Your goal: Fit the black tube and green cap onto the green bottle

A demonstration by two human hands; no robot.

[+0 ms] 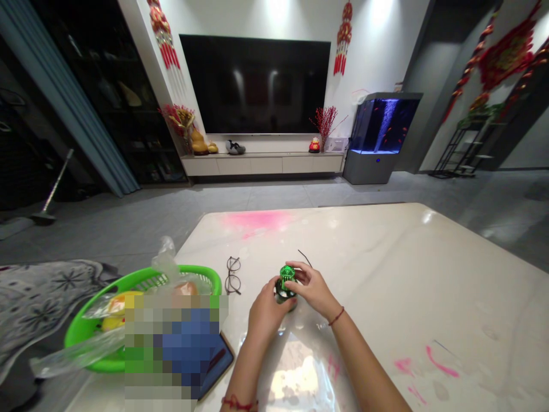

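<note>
A small dark container (281, 297) stands near the middle of the white table, with my left hand (267, 309) wrapped round its lower part. Over its top is a bright green piece (287, 274), ribbed or cage-like, which the fingers of my right hand (312, 289) grip from the right. The green piece sits right above the container; whether they are joined cannot be made out. A thin dark strand (304, 257) sticks out beyond my right fingers.
Eyeglasses (233, 276) lie left of my hands. Further left, a green basket (77, 337) holds plastic bags and yellow items, beside a dark tablet-like object (221, 363). Pink stains mark the white table (377, 257). A pixelated patch hides part of the basket.
</note>
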